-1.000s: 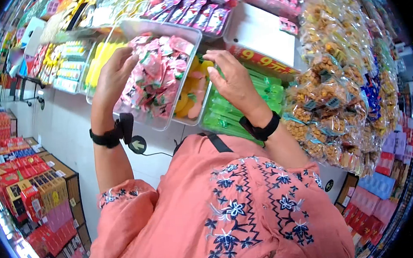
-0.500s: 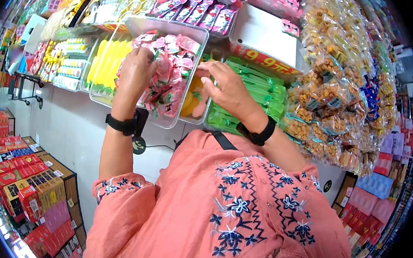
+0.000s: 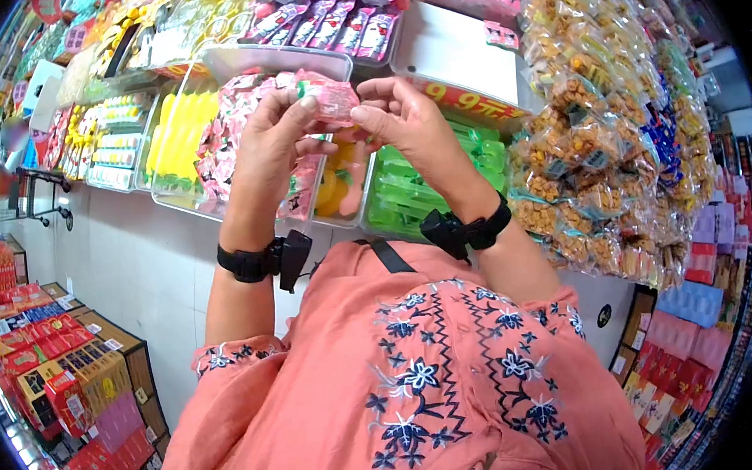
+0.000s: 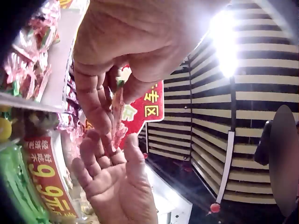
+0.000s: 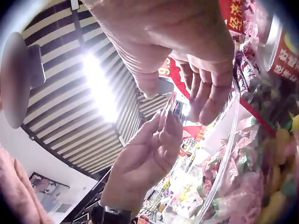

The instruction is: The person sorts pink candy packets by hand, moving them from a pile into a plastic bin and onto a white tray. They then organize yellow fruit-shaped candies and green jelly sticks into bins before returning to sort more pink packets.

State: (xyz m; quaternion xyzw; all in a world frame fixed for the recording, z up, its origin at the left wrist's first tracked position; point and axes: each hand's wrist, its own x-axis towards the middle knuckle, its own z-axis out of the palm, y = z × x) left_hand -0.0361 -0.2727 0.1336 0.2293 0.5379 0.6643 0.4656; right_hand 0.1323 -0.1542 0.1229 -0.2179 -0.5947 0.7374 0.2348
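Note:
A small pink packet point(image 3: 330, 99) in clear wrap with a bit of green is held up over the bins. My left hand point(image 3: 265, 151) pinches it between thumb and fingers; the left wrist view shows the packet point(image 4: 117, 114) edge-on in that pinch. My right hand point(image 3: 421, 134) is at the packet's right edge, its thumb and fingers spread apart in the right wrist view. Below the left hand, a clear plastic bin point(image 3: 278, 59) holds many similar pink packets point(image 3: 230, 114).
Yellow packs point(image 3: 178, 136) lie left of the pink ones, green packs point(image 3: 404, 193) to the right. A white box point(image 3: 459, 56) with a red price sign point(image 3: 472, 102) stands behind. Bagged brown snacks point(image 3: 580, 139) are stacked at right.
My left hand came down into the pink packets, then rose and moved right with one packet in its fingers. The right hand stayed nearby, and the two hands are now close together.

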